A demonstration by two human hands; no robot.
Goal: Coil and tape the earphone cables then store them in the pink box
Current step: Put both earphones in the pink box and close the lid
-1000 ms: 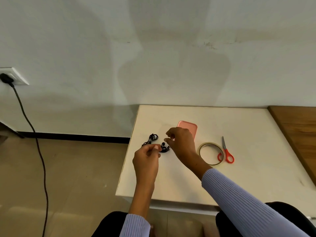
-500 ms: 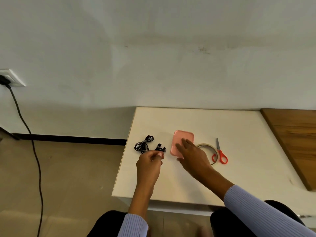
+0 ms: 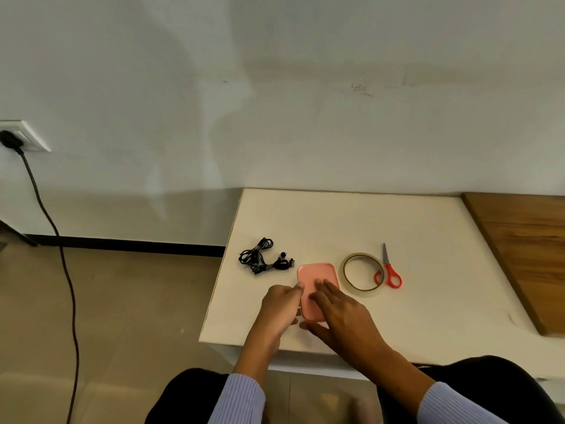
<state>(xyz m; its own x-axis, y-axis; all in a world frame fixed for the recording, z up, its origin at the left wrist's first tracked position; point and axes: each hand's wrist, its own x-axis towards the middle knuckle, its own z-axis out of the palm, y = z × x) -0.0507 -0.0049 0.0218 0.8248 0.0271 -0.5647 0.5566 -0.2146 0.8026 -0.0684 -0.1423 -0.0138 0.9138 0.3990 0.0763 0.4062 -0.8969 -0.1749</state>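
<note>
The pink box (image 3: pixel 316 272) lies flat on the white table (image 3: pixel 428 240), lid on, near the front edge. My right hand (image 3: pixel 342 316) lies over its near half, fingers on the lid and thumb round the near end. My left hand (image 3: pixel 281 307) holds the box's left edge with curled fingers. The black earphones (image 3: pixel 263 260) lie in a loose bundle on the table to the far left of the box, clear of both hands.
A roll of clear tape (image 3: pixel 363 272) lies flat just right of the box, with red-handled scissors (image 3: pixel 389 269) resting against it. A brown wooden surface (image 3: pixel 519 255) adjoins the table's right side. A black power cord (image 3: pixel 61 255) hangs from a wall socket at the left.
My left hand let go of the earphones, which now lie on the table. My right hand drew the pink box nearer, and both hands now hold it.
</note>
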